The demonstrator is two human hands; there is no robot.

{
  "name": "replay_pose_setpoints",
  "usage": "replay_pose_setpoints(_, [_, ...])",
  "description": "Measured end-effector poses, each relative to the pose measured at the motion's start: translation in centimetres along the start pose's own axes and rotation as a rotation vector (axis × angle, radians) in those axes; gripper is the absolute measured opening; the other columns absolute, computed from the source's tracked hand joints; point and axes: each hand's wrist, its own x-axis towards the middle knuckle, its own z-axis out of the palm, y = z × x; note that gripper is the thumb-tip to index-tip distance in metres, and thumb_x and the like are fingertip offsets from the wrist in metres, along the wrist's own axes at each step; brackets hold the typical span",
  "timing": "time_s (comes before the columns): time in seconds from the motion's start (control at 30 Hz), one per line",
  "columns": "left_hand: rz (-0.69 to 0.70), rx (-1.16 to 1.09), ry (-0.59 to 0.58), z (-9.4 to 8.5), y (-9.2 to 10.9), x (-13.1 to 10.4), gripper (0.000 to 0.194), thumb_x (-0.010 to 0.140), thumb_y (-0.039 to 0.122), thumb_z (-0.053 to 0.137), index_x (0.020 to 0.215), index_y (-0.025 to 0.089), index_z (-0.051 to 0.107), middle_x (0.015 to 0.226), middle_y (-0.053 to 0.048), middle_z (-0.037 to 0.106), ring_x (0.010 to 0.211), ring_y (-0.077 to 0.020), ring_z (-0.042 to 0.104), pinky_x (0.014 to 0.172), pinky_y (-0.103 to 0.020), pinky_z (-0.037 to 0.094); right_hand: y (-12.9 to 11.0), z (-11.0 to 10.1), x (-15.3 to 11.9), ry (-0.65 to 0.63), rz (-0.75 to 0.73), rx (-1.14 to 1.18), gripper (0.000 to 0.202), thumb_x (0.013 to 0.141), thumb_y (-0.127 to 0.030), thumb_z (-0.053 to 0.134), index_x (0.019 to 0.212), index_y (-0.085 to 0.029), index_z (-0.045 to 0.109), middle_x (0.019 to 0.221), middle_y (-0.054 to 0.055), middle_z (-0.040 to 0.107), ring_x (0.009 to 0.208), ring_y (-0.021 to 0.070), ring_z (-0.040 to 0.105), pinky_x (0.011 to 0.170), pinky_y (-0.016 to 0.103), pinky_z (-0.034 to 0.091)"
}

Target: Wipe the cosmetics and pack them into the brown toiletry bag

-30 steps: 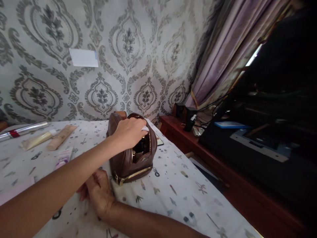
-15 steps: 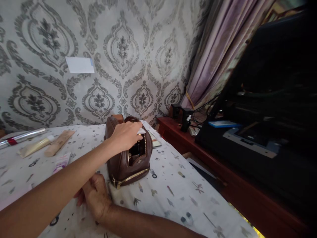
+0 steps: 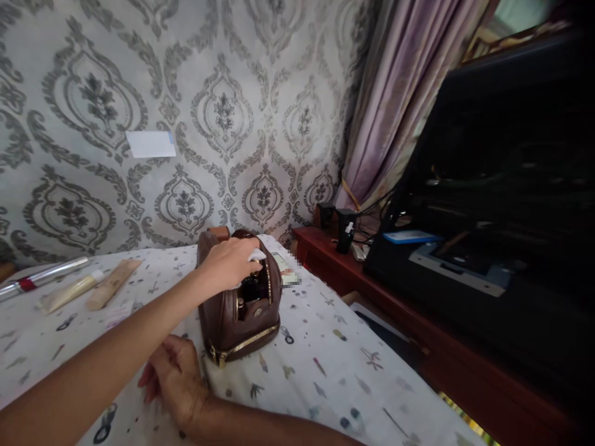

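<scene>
A brown leather bag (image 3: pixel 239 337) with gold zippers stands on the patterned white sheet, its top unzipped and dark inside. My left hand (image 3: pixel 227 263) reaches over the bag's opening, fingers closed on a small white tissue-like piece (image 3: pixel 256 254). Beneath my left forearm, my right hand (image 3: pixel 179 381) rests on the sheet in front of the bag, bent at the wrist. Its fingers are loosely bent and apart, with nothing visible in them. Left of the bag lie a beige tube (image 3: pixel 111 285), a pale yellow tube (image 3: pixel 69 292) and a silver tube with a red band (image 3: pixel 46 277).
A patterned wall rises behind the sheet (image 3: pixel 325 371), with a white card (image 3: pixel 151 144) on it. At right, a red-brown desk (image 3: pixel 320 254) carries a small black bottle (image 3: pixel 345 240), cables and a large black screen-like object (image 3: pixel 502 148). A purple curtain (image 3: pixel 385 105) hangs behind.
The view has tilted up slightly, so the scene sits lower. My left hand still has the white piece over the bag, and my right hand stays on the sheet.
</scene>
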Motion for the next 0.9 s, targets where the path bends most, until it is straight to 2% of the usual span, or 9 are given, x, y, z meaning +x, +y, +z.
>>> replay_pose_setpoints(0.13, [0.024,-0.013,0.023,-0.1,0.0,-0.1,0.026,0.090,0.033,0.054,0.112,0.027,0.067,0.110,-0.007,0.074,0.107,-0.0292,0.065,0.081,-0.036,0.048,-0.4,0.1,-0.1,0.004,0.017,-0.005,0.048,0.082,-0.066,0.057,0.073,-0.018,0.054,0.050,-0.006,0.048,0.034,0.0054,0.038,0.035,0.018,0.026])
replay_pose_setpoints(0.33, [-0.055,0.018,0.022,0.4,0.2,0.2,0.017,0.086,0.027,0.059,0.100,0.028,0.068,0.104,-0.006,0.075,0.103,-0.0295,0.067,0.074,-0.033,0.045,-0.9,0.2,-0.4,0.007,0.034,-0.017,0.039,0.087,-0.051,0.057,0.068,-0.018,0.052,0.050,-0.005,0.049,0.035,0.0048,0.039,0.036,0.016,0.026])
replay_pose_setpoints(0.5, [-0.047,0.008,0.020,0.7,0.1,0.4,0.014,0.085,0.025,0.060,0.096,0.027,0.068,0.100,-0.004,0.075,0.101,-0.0302,0.067,0.070,-0.033,0.043,-1.0,0.2,-0.4,0.010,0.039,-0.026,0.035,0.089,-0.046,0.056,0.067,-0.018,0.052,0.049,-0.006,0.048,0.034,0.0051,0.038,0.035,0.016,0.025])
replay_pose_setpoints(0.73, [-0.037,-0.045,0.015,0.5,-0.3,0.6,0.024,0.086,0.027,0.059,0.109,0.027,0.066,0.109,-0.006,0.073,0.105,-0.0295,0.064,0.076,-0.034,0.044,-0.9,0.2,-0.3,0.027,0.054,-0.016,0.028,0.091,-0.037,0.053,0.070,-0.018,0.054,0.049,-0.006,0.048,0.033,0.0056,0.036,0.035,0.017,0.025])
replay_pose_setpoints(0.83, [-0.013,-0.118,0.065,0.0,-1.0,0.7,0.026,0.086,0.028,0.057,0.111,0.026,0.066,0.107,-0.005,0.073,0.101,-0.0267,0.064,0.079,-0.033,0.045,-0.4,0.3,-0.2,0.033,0.053,-0.017,0.030,0.091,-0.040,0.053,0.071,-0.018,0.054,0.048,-0.006,0.047,0.032,0.0058,0.036,0.035,0.018,0.025])
replay_pose_setpoints(0.9, [0.006,-0.135,0.109,-0.3,-1.4,0.6,0.030,0.086,0.020,0.052,0.110,0.027,0.068,0.102,-0.003,0.073,0.099,-0.0249,0.064,0.081,-0.032,0.045,-0.2,0.2,-0.1,0.031,0.044,-0.015,0.031,0.091,-0.043,0.053,0.073,-0.018,0.055,0.049,-0.006,0.048,0.032,0.0057,0.036,0.036,0.018,0.026])
